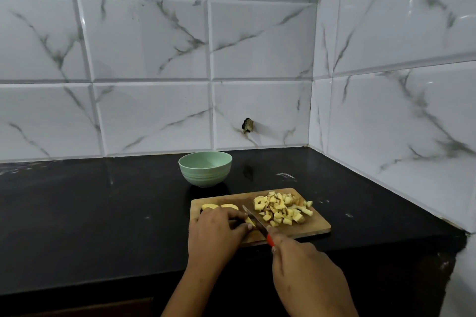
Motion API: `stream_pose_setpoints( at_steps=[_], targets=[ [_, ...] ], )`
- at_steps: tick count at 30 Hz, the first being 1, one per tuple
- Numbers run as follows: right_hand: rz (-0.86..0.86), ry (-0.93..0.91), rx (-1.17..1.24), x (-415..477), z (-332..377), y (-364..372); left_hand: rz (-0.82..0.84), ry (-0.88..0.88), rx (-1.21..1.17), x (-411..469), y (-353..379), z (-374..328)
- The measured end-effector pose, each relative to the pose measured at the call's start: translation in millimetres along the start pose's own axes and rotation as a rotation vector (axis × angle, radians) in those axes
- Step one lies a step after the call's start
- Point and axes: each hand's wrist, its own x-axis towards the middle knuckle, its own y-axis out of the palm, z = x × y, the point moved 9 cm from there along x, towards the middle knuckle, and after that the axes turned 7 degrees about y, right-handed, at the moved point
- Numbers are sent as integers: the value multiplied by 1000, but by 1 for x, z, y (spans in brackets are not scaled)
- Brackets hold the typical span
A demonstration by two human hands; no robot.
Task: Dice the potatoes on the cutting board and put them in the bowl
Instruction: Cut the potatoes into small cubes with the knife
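**A:** Head view. Where's the work, relative to the cutting board [318, 228]?

**B:** Your left hand [219, 226] is on the board's near-left part, fingers curled down over a potato piece [250, 221] and pinning it. Your right hand [304, 273] is just off the board's near edge, wrapped round the red handle of the knife [253, 217]. The hands are close together but don't look to be touching.

**A:** Key geometry?

**B:** The blade runs diagonally from the near edge toward board centre, tip pointing away and left. It sits just right of your left fingertips [243, 227], at the piece; I can't tell if it's touching. The piece lies between your hands, with the left one nearer. My read is that the next cut turns on the gap between blade and fingertips, so keep the tips tucked.

**A:** Rest of the stock?

**B:** Two potato halves [210, 206] sit at the board's far-left, just beyond your left hand. They're rounded and pale yellow. The diced pile [280, 210] covers the board's right half in rough, uneven cubes, some with brown skin.

**A:** Target?

**B:** The bowl [206, 179] stands beyond the board's far-left corner, apart from it, with nothing visible inside. It's mint green and matte, with a ribbed lower wall. Your left hand is nearer to it.

**A:** Surfaces?

**B:** The board is thin wood with rounded corners. The counter [103, 213] under it is glossy black stone.
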Motion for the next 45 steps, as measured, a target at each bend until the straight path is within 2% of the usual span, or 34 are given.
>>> stream_pose_setpoints(
  at_steps=[12, 19, 23, 28, 31, 34, 37, 39, 45],
  targets=[
    [-133, -131, -127, 16, 17, 2, 14, -2, -40, 3, 8, 5],
    [-27, -102, -259, 10, 19, 13, -120, -15, 35, -4, -2, 4],
    [10, -70, -226, -4, 9, 13, -205, -22, 89, -10, -10, -2],
    [-198, -90, 35, -2, 0, -9, -170, 33, 84, -11, -7, -6],
    [-209, -84, 230, 11, -9, -11, -96, 56, 97, -6, -1, -7],
    [-119, -71, 474, 28, -14, -1, -45, 93, 80, 1, 1, -10],
    [-12, -79, 684, 34, -16, 10, -97, 123, 171, 5, -5, -18],
    [73, -34, 807, 33, -22, 18, -114, 128, 271, 7, -6, -22],
    [287, 119, 1080, 25, -37, 31, -81, 71, 227, 18, 6, -15]
  ],
)
